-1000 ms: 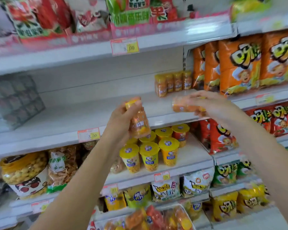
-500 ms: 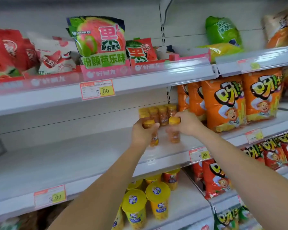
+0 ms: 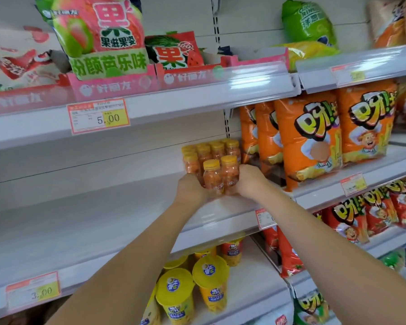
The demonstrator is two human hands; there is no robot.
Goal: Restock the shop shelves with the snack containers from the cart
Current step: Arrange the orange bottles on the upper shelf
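Observation:
Two small orange snack bottles with yellow caps stand side by side on the white middle shelf [image 3: 92, 219]. My left hand [image 3: 191, 191] grips the left bottle [image 3: 212, 177] low on its body. My right hand [image 3: 250, 181] grips the right bottle [image 3: 229, 171] from the right side. Right behind them stands a group of several identical bottles [image 3: 211, 151], at the shelf's right end by the upright. Both bottles are upright and touch each other.
Orange chip bags [image 3: 307, 139] fill the bay to the right. Yellow-lidded snack cups [image 3: 174, 299] stand on the shelf below. Fruit-candy bags [image 3: 96, 36] sit in pink trays on the shelf above. Price tags [image 3: 99, 117] hang on the shelf edges.
Both hands have carried their bottles up from chest height and forward onto the middle shelf, bringing them together in front of the bottle group. The camera has tilted upward.

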